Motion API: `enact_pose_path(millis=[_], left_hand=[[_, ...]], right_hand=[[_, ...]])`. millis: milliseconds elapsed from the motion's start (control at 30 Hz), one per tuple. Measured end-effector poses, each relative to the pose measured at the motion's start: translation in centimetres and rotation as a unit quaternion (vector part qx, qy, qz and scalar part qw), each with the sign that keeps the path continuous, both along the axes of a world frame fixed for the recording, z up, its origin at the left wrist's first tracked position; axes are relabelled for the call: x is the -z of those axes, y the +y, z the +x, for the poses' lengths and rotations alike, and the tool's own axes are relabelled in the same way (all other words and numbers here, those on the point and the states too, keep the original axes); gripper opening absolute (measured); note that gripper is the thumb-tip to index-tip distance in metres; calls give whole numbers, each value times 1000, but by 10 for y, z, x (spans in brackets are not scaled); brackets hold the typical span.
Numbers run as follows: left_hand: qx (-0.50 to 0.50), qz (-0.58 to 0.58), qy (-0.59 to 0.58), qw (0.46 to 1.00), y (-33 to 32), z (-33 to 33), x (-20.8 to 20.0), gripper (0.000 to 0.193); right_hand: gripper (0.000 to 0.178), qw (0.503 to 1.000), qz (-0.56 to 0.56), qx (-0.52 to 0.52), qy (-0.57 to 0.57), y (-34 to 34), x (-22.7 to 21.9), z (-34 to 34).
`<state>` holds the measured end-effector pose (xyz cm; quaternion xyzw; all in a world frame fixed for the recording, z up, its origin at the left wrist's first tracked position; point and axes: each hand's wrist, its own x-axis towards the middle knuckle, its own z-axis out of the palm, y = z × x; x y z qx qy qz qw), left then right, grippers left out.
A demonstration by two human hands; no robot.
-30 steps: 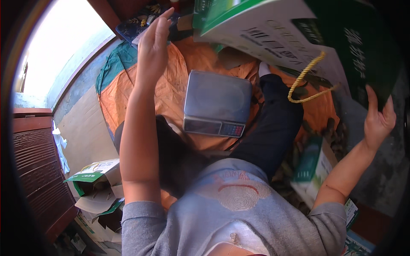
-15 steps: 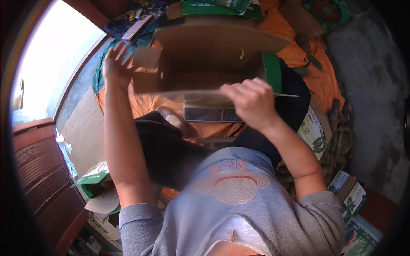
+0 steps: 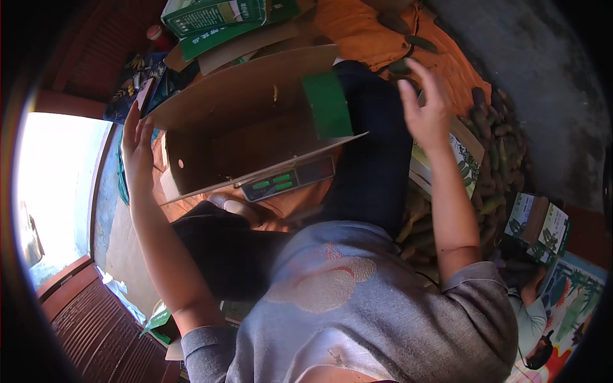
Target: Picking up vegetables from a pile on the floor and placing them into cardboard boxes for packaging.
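while left grip [image 3: 138,152] and right grip [image 3: 429,115] are splayed, the carton [image 3: 236,89] lies between them.

The open box [image 3: 233,105] sits on the scale [image 3: 317,171], display [image 3: 271,184] glowing green; left hand [image 3: 136,145] beside the box's left end, right hand [image 3: 426,115] raised, thumb and fingers apart!

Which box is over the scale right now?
The large open box between the left hand and right hand; the lit scale peeks out below its near edge. Other boxes lie further out, around it.

Bright opening [image 3: 60,185], slatted panel [image 3: 102,329], grey floor [image 3: 543,121]
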<state>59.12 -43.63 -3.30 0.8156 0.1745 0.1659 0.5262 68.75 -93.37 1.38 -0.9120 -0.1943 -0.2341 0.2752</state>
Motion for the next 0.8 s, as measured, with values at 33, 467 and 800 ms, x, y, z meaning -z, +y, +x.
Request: enact_pose_path(millis=[33,467,800], left_hand=[[-1,-1,-3,1000,3,0,2,54],[-138,-126,50,981,19,4,-12,53],[-141,-145,8,979,30,42,-29,47]], right_hand=[[35,999,23,26,40,-39,22,16],[55,829,-216,351,377,-368,243,129],[55,827,-359,239,361,-413,259,130]])
